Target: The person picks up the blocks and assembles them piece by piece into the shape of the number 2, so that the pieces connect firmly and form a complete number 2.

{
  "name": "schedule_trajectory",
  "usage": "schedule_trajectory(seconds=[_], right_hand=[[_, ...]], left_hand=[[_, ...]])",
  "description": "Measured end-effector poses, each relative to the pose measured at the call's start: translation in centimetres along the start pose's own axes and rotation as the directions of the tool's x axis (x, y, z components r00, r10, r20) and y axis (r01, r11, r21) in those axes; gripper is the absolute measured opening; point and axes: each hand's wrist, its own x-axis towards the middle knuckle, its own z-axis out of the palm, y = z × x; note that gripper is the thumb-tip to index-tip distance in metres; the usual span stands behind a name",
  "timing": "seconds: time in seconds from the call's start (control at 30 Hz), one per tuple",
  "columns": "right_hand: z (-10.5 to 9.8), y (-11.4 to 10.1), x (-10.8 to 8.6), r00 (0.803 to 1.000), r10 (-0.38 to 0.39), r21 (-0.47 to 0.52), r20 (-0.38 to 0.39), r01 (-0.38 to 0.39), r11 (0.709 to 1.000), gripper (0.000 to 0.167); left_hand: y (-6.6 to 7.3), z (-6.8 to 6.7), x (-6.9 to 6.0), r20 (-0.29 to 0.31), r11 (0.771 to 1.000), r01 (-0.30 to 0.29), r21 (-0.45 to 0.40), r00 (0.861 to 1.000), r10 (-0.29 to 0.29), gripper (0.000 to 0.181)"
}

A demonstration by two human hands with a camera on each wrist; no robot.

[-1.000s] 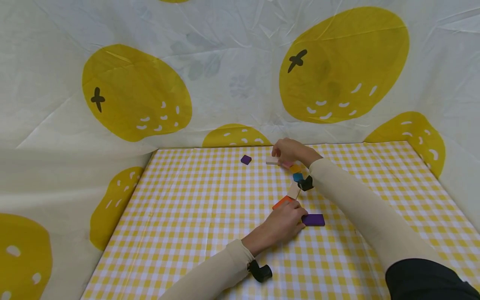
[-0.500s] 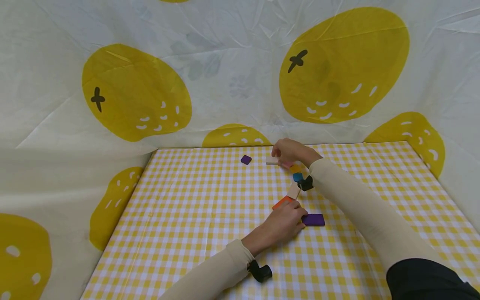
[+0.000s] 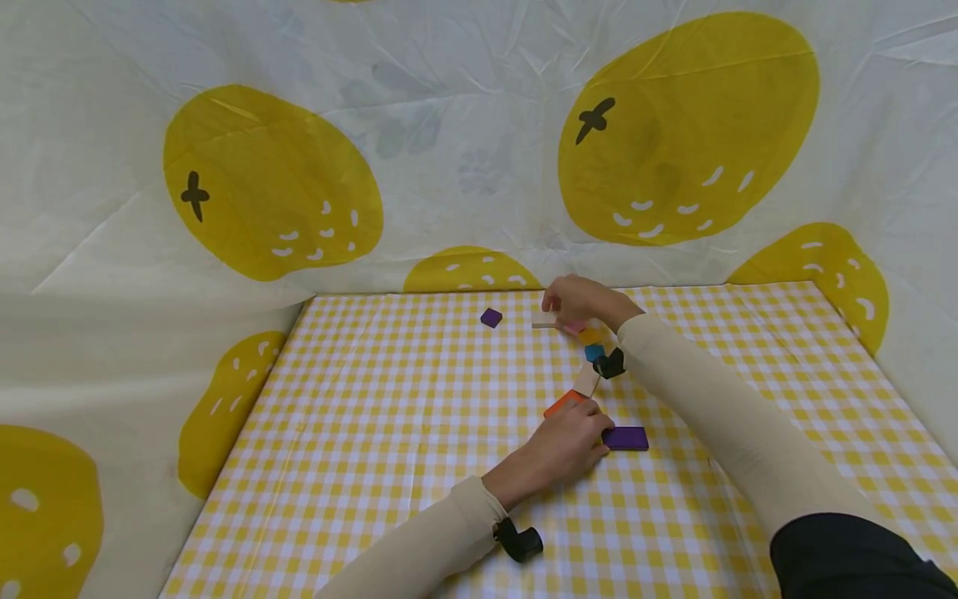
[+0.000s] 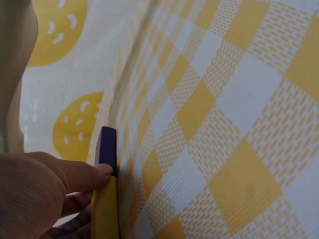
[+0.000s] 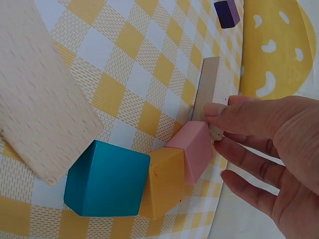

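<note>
In the head view, my right hand is at the table's far side, its thumb and fingers pinching a plain wooden block. That block's end meets a pink block, followed by an orange-yellow block, a teal block and another plain wooden block. Nearer the front, my left hand grips a yellow block, hidden from the head view. Its thumb tip lies at the seam where yellow meets a purple block. An orange block shows beyond that hand.
A small purple block lies apart, left of the right hand. The table has a yellow-and-white checked cover. A white curtain with yellow fruit prints hangs behind its far edge.
</note>
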Motion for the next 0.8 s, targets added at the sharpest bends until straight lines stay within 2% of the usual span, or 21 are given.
schedule_trajectory(seconds=[0.27, 0.5, 0.67, 0.8], right_hand=[[-0.1, -0.1, 0.1, 1.000, 0.012, 0.008, 0.022, -0.013, 1.000, 0.031], [-0.5, -0.6, 0.6, 0.998, 0.018, 0.000, 0.056, -0.018, 1.000, 0.039], [-0.4, -1.1, 1.4, 0.997, -0.016, 0.002, 0.071, 0.016, 1.000, 0.044], [0.0, -1.6, 2.1, 0.996, -0.084, -0.011, 0.023, 0.084, 0.996, 0.045]], left_hand=[[-0.1, 0.0, 0.0, -0.011, 1.000, -0.007, 0.000, 1.000, 0.007, 0.023], [-0.1, 0.0, 0.0, -0.019, 1.000, -0.011, 0.011, 1.000, 0.012, 0.024], [-0.1, 0.0, 0.0, -0.020, 1.000, -0.014, 0.017, 1.000, 0.014, 0.024], [-0.2, 0.2, 0.1, -0.012, 1.000, -0.015, 0.019, 1.000, 0.016, 0.022]])
